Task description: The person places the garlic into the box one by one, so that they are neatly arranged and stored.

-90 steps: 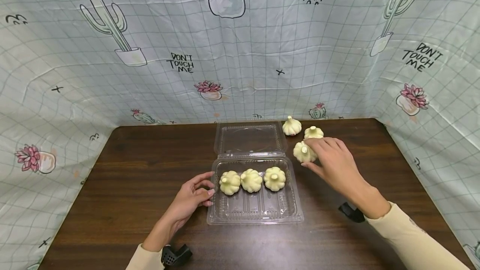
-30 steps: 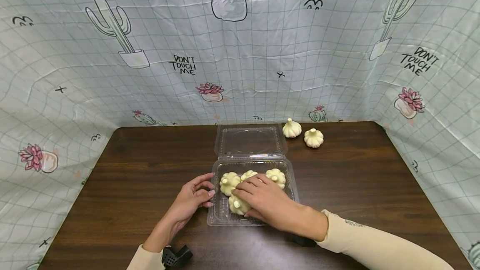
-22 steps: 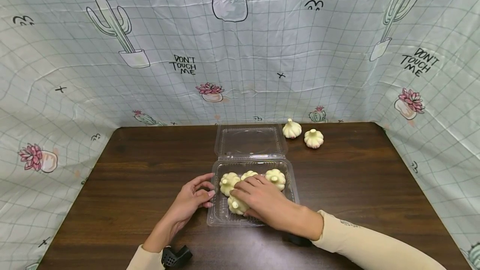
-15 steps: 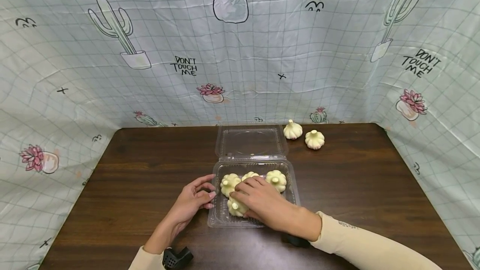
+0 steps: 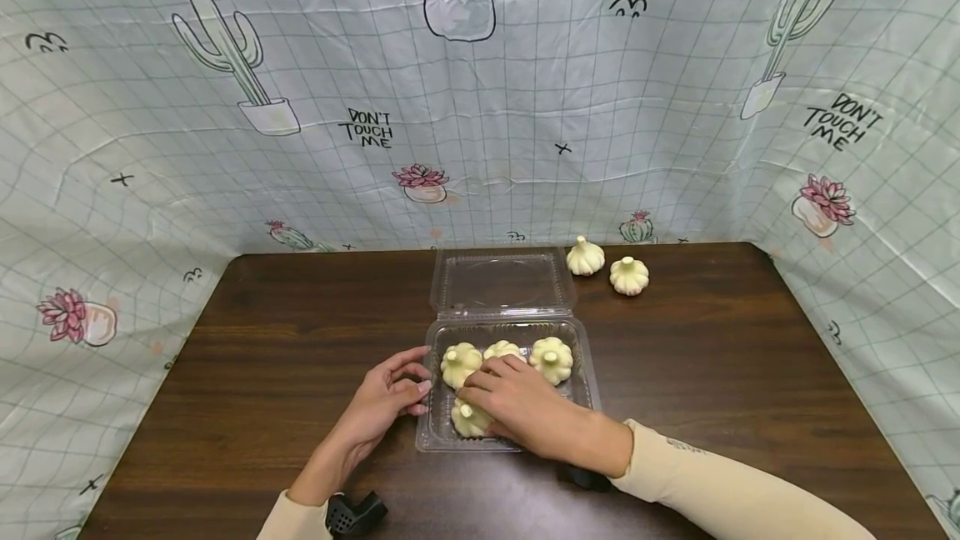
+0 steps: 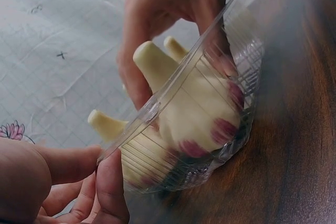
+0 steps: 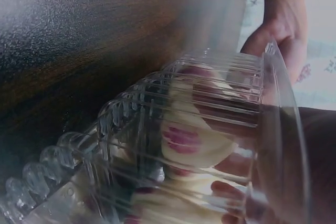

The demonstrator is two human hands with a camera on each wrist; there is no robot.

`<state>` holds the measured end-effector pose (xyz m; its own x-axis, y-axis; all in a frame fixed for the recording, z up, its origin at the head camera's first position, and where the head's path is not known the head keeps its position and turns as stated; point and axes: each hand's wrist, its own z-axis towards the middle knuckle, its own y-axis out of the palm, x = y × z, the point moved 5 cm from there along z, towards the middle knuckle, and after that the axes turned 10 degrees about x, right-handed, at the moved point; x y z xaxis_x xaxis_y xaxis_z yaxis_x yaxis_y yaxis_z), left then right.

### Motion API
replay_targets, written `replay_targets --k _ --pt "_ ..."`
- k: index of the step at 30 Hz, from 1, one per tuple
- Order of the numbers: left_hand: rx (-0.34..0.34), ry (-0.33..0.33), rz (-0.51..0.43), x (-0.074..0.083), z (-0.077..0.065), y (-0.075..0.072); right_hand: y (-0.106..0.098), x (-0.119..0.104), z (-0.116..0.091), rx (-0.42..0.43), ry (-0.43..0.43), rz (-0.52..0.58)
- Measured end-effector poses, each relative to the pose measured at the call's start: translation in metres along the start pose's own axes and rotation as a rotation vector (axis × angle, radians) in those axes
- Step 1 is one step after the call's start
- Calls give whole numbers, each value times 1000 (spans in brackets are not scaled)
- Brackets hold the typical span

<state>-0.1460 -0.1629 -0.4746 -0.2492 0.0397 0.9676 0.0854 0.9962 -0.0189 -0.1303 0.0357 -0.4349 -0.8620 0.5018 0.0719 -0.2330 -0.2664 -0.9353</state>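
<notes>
A clear plastic clamshell container (image 5: 480,445) stands on the table with its lid (image 5: 502,283) folded back. My left hand (image 5: 384,397) pinches its left rim between thumb and finger, as the left wrist view shows. Inside, my right hand (image 5: 534,408) grips a garlic bulb (image 5: 468,418) in the front left corner. Behind it, a row holds a left bulb (image 5: 461,363), a middle bulb (image 5: 501,349) partly hidden by my right fingers, and a right bulb (image 5: 552,359). The right wrist view looks through the clear wall at a garlic bulb (image 7: 181,140) with pink patches.
Beyond the container's back right, two more garlic bulbs rest on the dark wooden table (image 5: 300,340): one by the lid (image 5: 585,257), another garlic bulb (image 5: 628,276) to its right. A cactus-print cloth (image 5: 510,107) hangs behind and at both sides.
My right hand took a garlic bulb from the group at the right, carried it left into the container and lowered it at the front left. My left hand stays at the rim.
</notes>
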Motion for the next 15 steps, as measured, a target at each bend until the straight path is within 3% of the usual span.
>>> replay_targets --k 15 --pt "-11 9 -9 -2 1 0 5 -4 8 17 -23 -18"
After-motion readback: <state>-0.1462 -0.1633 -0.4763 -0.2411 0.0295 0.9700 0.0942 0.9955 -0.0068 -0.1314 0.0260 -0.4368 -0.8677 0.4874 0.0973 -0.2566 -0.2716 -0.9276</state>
